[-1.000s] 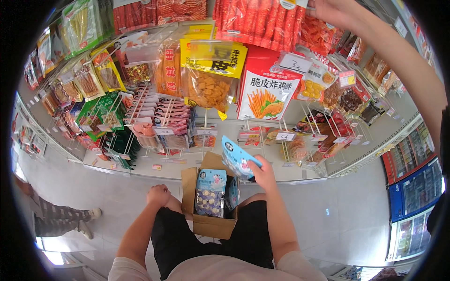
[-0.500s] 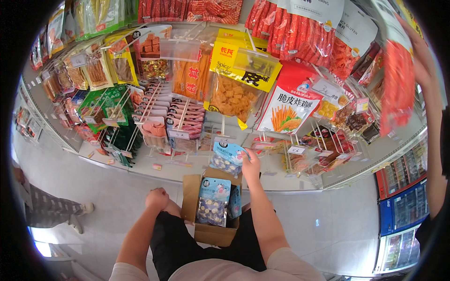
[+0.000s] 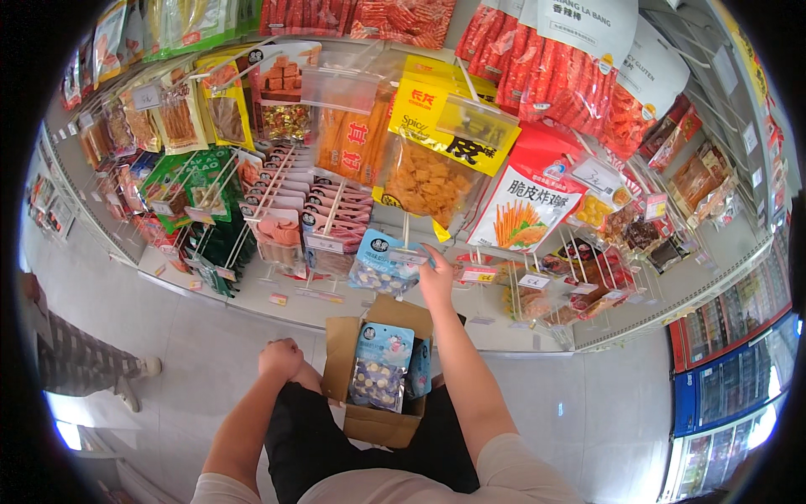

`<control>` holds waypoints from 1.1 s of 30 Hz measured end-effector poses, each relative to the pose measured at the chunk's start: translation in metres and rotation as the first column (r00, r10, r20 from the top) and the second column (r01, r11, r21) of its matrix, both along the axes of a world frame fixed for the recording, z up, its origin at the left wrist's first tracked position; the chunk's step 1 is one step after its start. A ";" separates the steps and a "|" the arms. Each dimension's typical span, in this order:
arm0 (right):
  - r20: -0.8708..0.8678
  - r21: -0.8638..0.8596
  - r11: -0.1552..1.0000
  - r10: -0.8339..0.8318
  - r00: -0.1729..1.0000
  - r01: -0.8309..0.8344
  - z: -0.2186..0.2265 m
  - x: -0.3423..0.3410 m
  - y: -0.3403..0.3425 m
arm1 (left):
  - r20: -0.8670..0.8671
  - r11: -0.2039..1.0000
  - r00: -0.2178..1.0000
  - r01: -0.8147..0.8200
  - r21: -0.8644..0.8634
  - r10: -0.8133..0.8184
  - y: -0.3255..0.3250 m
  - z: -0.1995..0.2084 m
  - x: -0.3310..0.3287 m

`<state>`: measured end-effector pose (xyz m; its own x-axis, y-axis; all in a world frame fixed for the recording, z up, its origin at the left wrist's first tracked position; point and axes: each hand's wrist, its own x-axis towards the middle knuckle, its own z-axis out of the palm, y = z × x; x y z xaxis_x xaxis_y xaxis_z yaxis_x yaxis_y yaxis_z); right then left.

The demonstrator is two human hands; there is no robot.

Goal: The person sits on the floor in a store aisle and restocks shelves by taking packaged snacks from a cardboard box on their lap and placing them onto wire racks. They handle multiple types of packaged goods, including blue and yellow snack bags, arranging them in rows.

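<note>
My right hand (image 3: 437,284) pinches the right edge of a light-blue candy pouch (image 3: 379,267), whose clear lower part shows round white and purple sweets. This pouch is up at the front of a wire hook with a price tag holder (image 3: 409,254); whether the hook passes through its hole I cannot make out. My left hand (image 3: 281,359) rests closed on my left knee, with nothing seen in it. Between my knees stands an open cardboard box (image 3: 388,428). Inside it, a matching blue pouch (image 3: 383,370) faces up, with another blue pouch (image 3: 420,370) beside it.
Hooks above carry a yellow snack bag (image 3: 437,151), a red and white snack bag (image 3: 529,197) and rows of small pink packs (image 3: 336,214). A pale shelf base (image 3: 520,336) runs behind the box. At left, a person's leg in striped trousers (image 3: 88,357) shows.
My right hand has raised the blue pouch and shifted it slightly left, to the hook. Another person's arm and a red snack bag at the right have left the view. My left hand stays put.
</note>
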<state>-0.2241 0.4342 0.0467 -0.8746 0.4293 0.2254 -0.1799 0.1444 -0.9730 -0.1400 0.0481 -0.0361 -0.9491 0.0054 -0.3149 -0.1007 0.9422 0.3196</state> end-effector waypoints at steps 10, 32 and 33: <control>0.012 -0.041 0.998 -0.049 0.999 0.049 -0.007 -0.035 0.000 | 0.027 1.000 1.000 -0.006 -0.012 0.006 -0.002 -0.002 -0.003; -0.119 0.429 0.867 -0.223 0.968 0.252 -0.070 -0.035 0.015 | 0.085 0.998 0.995 -0.052 0.017 0.051 0.001 0.006 -0.014; 0.162 0.487 0.873 -0.107 0.981 0.015 -0.073 -0.002 0.018 | 0.084 0.998 0.995 -0.057 0.011 0.056 -0.001 0.010 -0.012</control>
<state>-0.2259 0.4520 -0.0263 -0.8953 0.3610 0.2609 0.0138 0.6080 -0.7938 -0.1520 0.0470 -0.0257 -0.9182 -0.0427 -0.3937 -0.1806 0.9299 0.3204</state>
